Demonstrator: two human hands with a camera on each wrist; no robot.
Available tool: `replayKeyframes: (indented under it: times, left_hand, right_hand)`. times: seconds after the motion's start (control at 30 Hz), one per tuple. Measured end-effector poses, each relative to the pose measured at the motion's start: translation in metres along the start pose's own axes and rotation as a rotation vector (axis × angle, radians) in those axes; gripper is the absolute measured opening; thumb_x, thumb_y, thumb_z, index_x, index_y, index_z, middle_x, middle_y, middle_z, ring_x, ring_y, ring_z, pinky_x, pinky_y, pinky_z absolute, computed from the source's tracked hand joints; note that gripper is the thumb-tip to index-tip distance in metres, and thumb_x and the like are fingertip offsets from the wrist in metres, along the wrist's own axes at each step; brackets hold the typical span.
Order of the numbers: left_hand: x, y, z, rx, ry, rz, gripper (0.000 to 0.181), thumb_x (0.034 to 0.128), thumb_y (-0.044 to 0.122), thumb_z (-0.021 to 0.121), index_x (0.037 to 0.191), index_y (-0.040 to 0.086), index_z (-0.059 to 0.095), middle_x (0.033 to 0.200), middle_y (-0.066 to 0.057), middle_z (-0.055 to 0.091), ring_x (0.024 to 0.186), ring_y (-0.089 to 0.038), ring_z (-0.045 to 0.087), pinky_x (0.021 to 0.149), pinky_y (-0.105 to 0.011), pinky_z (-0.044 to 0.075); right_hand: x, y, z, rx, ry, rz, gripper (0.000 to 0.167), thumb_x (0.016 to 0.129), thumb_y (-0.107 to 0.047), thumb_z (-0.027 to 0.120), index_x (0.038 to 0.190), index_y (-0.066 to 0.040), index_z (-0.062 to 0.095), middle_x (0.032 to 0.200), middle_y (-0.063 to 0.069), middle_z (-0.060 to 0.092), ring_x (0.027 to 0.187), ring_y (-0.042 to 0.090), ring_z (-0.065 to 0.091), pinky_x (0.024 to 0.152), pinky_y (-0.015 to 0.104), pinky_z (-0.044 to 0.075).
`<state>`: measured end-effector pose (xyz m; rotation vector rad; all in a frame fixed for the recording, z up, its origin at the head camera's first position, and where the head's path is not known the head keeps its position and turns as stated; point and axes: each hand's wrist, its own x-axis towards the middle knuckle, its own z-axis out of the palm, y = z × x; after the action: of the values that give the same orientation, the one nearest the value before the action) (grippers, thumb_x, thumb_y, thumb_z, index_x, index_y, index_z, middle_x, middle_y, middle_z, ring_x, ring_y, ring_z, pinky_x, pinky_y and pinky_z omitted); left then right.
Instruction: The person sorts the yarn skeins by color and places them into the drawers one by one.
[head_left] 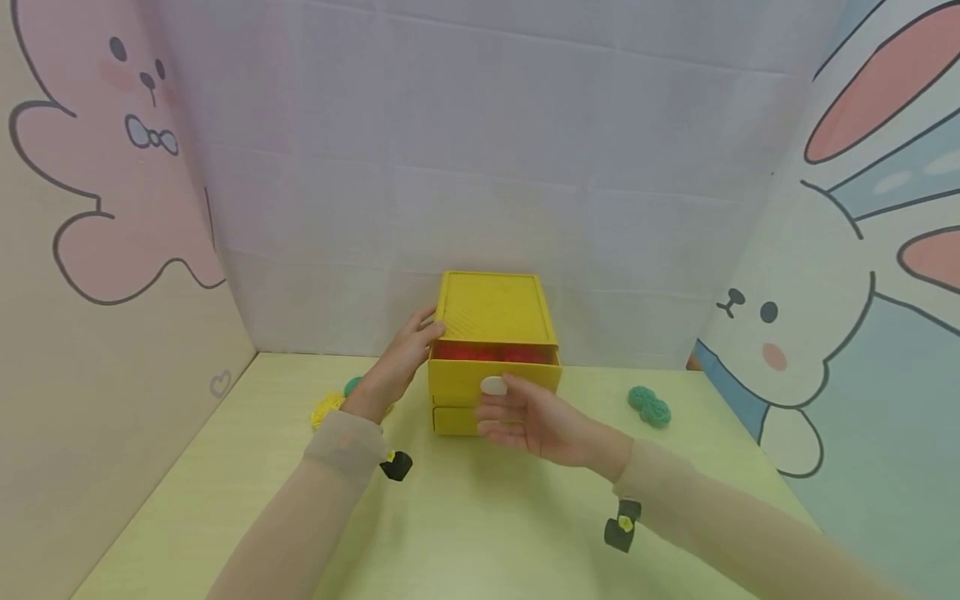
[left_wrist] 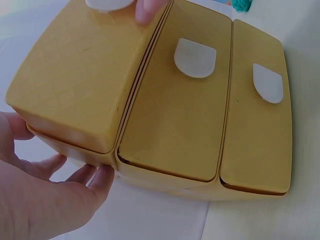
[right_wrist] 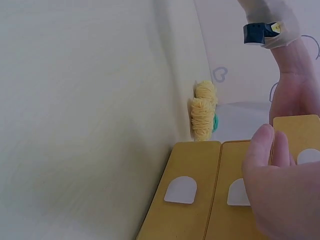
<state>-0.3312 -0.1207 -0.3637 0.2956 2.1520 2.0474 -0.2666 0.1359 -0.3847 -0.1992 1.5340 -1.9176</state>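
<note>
A yellow drawer box [head_left: 495, 308] with white tab handles stands against the back wall. Its top drawer [head_left: 457, 382] is partly pulled out, and red contents [head_left: 480, 353] show inside; their kind is not clear. My left hand [head_left: 397, 367] rests against the box's upper left side, with the thumb near the top edge. In the left wrist view its fingertips [left_wrist: 102, 180] touch the casing. My right hand [head_left: 536, 421] is at the top drawer's front, its thumb beside the white handle [head_left: 493, 385]. Its fingers extend below that handle, and a fingertip [left_wrist: 147, 10] touches the drawer front.
Yellow yarn [head_left: 326, 408] and a green piece [head_left: 352, 385] lie on the table left of the box, partly behind my left arm. A green yarn skein [head_left: 649, 406] lies to the right. Walls with cartoon animals stand on both sides.
</note>
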Motion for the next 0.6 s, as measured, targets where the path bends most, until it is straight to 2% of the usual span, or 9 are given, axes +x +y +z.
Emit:
replayKeyframes:
  times: [0.2, 0.6]
  left_hand:
    - [-0.001, 0.000, 0.000, 0.013, -0.004, 0.002, 0.065, 0.1141, 0.036, 0.047, 0.171, 0.024, 0.018, 0.173, -0.013, 0.023, 0.159, -0.035, 0.024, 0.131, -0.056, 0.018]
    - [0.001, 0.001, 0.000, -0.007, -0.001, 0.006, 0.065, 0.1141, 0.033, 0.047, 0.171, 0.022, 0.017, 0.173, -0.013, 0.023, 0.159, -0.033, 0.026, 0.131, -0.053, 0.022]
  right_hand:
    - [0.009, -0.005, -0.004, 0.006, 0.007, -0.008, 0.070, 0.115, -0.051, 0.039, 0.162, 0.000, 0.037, 0.165, 0.024, 0.040, 0.153, 0.047, 0.036, 0.120, 0.045, 0.043]
    - [0.025, -0.013, -0.009, -0.040, 0.045, -0.027, 0.071, 0.115, -0.049, 0.036, 0.161, 0.004, 0.036, 0.165, 0.024, 0.041, 0.153, 0.043, 0.040, 0.120, 0.042, 0.044]
